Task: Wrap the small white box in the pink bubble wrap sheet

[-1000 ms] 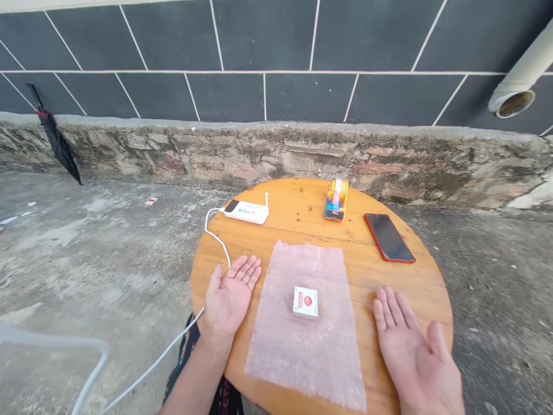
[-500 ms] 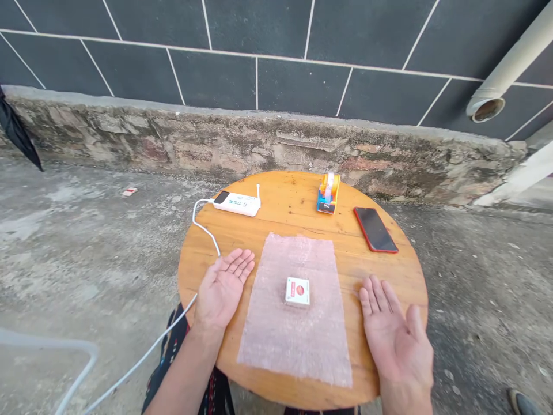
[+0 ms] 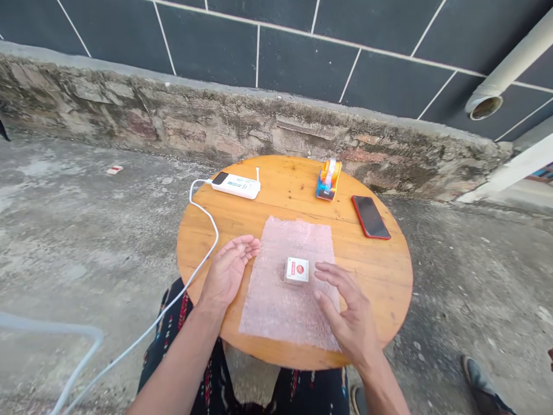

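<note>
A small white box (image 3: 298, 270) with a red label lies on a sheet of pinkish bubble wrap (image 3: 285, 320), near its middle. My right hand (image 3: 345, 305) hovers over the sheet's right side, just right of the box and apart from it, with thumb and fingers spread. Nothing is in it. My left hand (image 3: 228, 268) is by the sheet's left edge, palm turned inward and fingers loosely curved, also holding nothing. Whether its fingertips touch the wrap I cannot tell.
The round wooden table (image 3: 276, 178) also bears a white power strip-like device (image 3: 237, 185) with a white cable (image 3: 211, 230), an orange and blue tape dispenser (image 3: 328, 181) and a red-cased phone (image 3: 370, 217). Behind stands a stone-based wall (image 3: 207, 118). A person's shoe (image 3: 477, 377) shows lower right.
My right hand has moved left from the table's right side to beside the box, turning from palm up to palm inward. My left palm has turned inward. The view has tilted down slightly.
</note>
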Tool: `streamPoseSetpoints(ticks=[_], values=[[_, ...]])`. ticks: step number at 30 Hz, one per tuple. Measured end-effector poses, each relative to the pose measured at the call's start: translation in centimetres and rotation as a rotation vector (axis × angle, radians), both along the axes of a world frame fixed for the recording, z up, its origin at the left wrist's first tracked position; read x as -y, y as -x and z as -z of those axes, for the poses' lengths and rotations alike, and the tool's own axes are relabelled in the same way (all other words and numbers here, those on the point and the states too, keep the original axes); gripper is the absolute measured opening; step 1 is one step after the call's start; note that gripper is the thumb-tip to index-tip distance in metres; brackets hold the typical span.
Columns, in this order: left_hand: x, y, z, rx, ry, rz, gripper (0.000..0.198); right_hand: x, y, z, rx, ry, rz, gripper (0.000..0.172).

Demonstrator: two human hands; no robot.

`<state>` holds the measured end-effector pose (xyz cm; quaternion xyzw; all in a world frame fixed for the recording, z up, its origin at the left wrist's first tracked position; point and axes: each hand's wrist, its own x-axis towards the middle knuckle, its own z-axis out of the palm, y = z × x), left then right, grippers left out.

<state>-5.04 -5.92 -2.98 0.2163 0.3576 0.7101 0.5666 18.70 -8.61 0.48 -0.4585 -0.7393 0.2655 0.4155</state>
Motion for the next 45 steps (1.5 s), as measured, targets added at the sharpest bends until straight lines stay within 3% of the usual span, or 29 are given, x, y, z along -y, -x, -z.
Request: streamPoseSetpoints(ticks=[4,9,15,18,21,27,31,35,39,45], values=[[0.0,-0.1,0.1,0.002,-0.008,-0.006,0.016,0.1,0.3,-0.3,0.220,-0.169,-0.110,0.024],[0.1,-0.1,0.1,-0.014,-0.005,-0.007,0.016,3.4,-0.7,0.4,0.494,-0.087,-0.313,0.019],[0.3,-0.2,0.4,-0.083,-0.008,-0.006,0.019,5.0,-0.9,2.5,0.621,-0.230,-0.164,0.019],[0.4,-0.5,0.8,-0.146,-0.018,-0.002,0.020,4.2,-0.4,2.0,0.586,-0.267,-0.106,0.017],[1.0,-0.4,0.5,-0.321,-0.064,0.063,0.026,3.3,0.1,0.5,0.574,-0.287,-0.070,0.013],[3.4,0.2,-3.9,-0.983,-0.325,0.410,0.049,0.5,0.9,-2.7,0.527,-0.319,-0.053,0.013],[3.4,-0.7,-5.4,-1.291,-0.316,0.357,0.046,-1.4,1.2,-3.5,0.505,-0.312,-0.045,0.013],[1.8,-2.0,-4.3,-1.341,-0.268,0.234,0.025,-3.3,1.1,-3.1,0.500,-0.284,-0.049,0.011],[0.3,-2.9,-3.3,-1.257,-0.171,0.240,0.005,-4.8,0.7,-2.1,0.515,-0.222,-0.051,0.009],[-0.8,-3.8,-2.6,-1.207,-0.014,0.273,0.008,-6.1,0.4,-1.0,0.491,-0.167,-0.057,0.007]])
